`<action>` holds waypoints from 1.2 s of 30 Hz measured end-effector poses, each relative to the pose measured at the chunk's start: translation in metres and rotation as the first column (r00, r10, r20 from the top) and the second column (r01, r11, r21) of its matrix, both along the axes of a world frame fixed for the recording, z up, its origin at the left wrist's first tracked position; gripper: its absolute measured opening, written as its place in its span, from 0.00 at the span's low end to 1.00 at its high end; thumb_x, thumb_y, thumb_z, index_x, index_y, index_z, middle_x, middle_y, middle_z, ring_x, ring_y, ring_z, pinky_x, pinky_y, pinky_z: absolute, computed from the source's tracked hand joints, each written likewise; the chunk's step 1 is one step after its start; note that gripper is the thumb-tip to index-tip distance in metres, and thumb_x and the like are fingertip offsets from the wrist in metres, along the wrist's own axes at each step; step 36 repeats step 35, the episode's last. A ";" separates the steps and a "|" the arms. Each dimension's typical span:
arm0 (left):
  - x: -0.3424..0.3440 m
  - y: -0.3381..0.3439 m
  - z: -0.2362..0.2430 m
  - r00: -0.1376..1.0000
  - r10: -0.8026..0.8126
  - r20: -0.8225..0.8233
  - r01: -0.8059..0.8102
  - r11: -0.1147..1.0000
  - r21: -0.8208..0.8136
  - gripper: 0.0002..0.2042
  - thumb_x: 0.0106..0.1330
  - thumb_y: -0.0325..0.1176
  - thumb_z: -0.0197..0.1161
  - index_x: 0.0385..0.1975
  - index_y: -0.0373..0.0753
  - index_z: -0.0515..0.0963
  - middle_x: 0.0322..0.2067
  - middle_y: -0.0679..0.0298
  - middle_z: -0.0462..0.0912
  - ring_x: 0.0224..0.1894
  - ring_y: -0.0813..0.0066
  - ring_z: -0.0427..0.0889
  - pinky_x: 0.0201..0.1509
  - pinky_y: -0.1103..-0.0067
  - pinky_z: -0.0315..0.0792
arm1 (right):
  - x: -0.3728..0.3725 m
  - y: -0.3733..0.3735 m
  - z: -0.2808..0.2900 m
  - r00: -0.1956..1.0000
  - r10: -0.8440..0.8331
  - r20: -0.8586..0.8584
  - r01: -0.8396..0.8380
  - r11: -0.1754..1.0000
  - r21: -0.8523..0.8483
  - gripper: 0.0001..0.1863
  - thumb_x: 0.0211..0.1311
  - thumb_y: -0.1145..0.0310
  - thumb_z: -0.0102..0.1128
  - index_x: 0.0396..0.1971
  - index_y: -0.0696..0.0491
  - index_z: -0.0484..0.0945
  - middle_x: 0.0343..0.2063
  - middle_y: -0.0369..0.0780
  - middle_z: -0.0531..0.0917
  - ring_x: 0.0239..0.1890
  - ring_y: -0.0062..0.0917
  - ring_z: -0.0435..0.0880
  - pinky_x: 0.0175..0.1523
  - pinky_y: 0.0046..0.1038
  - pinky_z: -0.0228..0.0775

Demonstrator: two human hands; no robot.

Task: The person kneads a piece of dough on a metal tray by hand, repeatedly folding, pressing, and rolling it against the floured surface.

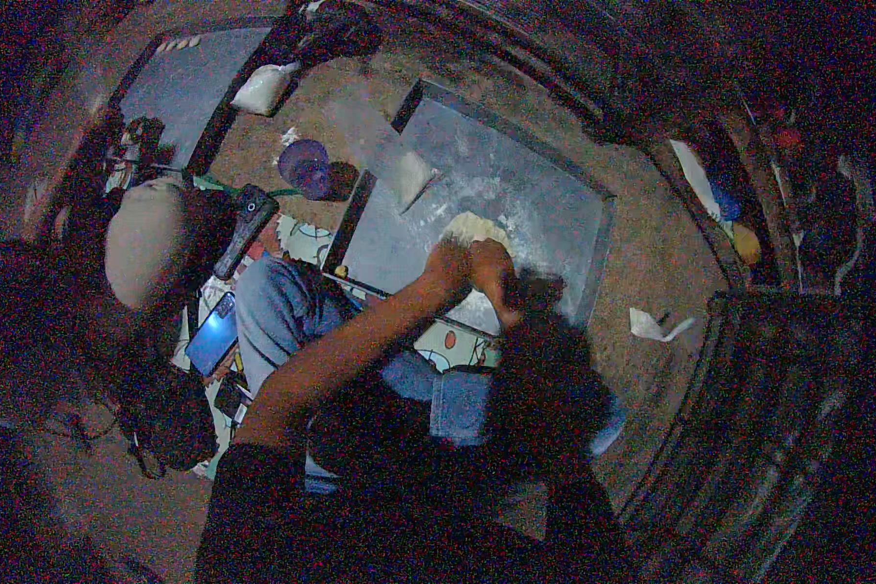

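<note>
A pale lump of dough [475, 228] lies on a grey, flour-smeared tray [555, 209] with a dark raised rim. My left hand [448, 268] presses against the near side of the dough, fingers curled onto it and partly hidden. Close beside it, my right hand [492, 277] is bent over the same lump, its knuckles toward me and its arm deep in shadow. Beyond the hands, to the left, a clear plastic bag with white powder [414, 180] lies on the tray. White flour is spread around the dough.
A purple bowl [305, 165] and a white bag [263, 90] stand left of the tray. Farther left is another tray [204, 73] bearing several small pieces. A person's head [146, 238] is close on my left, near a phone [214, 333]. White scraps [657, 325] lie right.
</note>
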State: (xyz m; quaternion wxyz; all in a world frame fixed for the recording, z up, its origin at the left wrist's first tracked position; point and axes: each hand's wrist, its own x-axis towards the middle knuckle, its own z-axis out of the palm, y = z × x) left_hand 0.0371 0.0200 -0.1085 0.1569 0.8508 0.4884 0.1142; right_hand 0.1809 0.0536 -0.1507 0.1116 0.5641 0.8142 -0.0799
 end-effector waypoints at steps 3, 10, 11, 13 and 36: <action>0.018 0.007 -0.004 0.988 -0.045 -0.150 0.060 0.993 0.098 0.09 0.59 0.37 0.58 0.32 0.44 0.84 0.35 0.61 0.86 0.41 0.63 0.84 0.49 0.66 0.74 | -0.004 0.003 0.056 1.000 0.004 0.027 0.001 0.986 -0.165 0.11 0.47 0.66 0.62 0.29 0.56 0.83 0.30 0.49 0.84 0.36 0.44 0.84 0.43 0.41 0.77; 0.036 0.014 0.003 0.935 -0.101 -0.340 0.118 0.993 0.031 0.11 0.57 0.38 0.60 0.36 0.45 0.83 0.39 0.59 0.85 0.43 0.62 0.84 0.49 0.67 0.75 | 0.015 -0.020 0.041 0.967 -0.205 -0.151 0.209 0.978 0.008 0.11 0.51 0.64 0.60 0.26 0.58 0.81 0.30 0.53 0.83 0.36 0.47 0.83 0.42 0.44 0.76; 0.029 0.014 0.007 0.930 -0.119 -0.347 0.130 0.991 0.008 0.11 0.56 0.38 0.61 0.37 0.45 0.83 0.39 0.59 0.85 0.43 0.61 0.84 0.49 0.67 0.75 | 0.008 -0.030 0.050 0.952 -0.228 -0.202 0.235 0.972 0.011 0.11 0.52 0.65 0.58 0.27 0.58 0.81 0.30 0.53 0.83 0.36 0.48 0.83 0.42 0.44 0.76; 0.011 0.013 0.010 0.915 -0.179 -0.362 0.168 0.984 -0.061 0.12 0.56 0.39 0.61 0.38 0.45 0.83 0.41 0.59 0.84 0.43 0.61 0.84 0.49 0.68 0.76 | -0.022 -0.040 0.118 0.926 -0.325 -0.190 0.266 0.922 -0.279 0.16 0.54 0.67 0.54 0.40 0.60 0.80 0.42 0.56 0.81 0.46 0.47 0.81 0.51 0.44 0.73; -0.062 0.006 0.081 0.854 -0.333 0.399 0.359 0.933 0.011 0.15 0.52 0.35 0.65 0.39 0.38 0.79 0.36 0.51 0.82 0.37 0.50 0.80 0.42 0.63 0.74 | 0.023 -0.091 0.057 0.644 -0.331 -0.689 0.522 0.849 0.080 0.20 0.51 0.65 0.62 0.45 0.54 0.78 0.44 0.48 0.82 0.43 0.40 0.82 0.52 0.39 0.74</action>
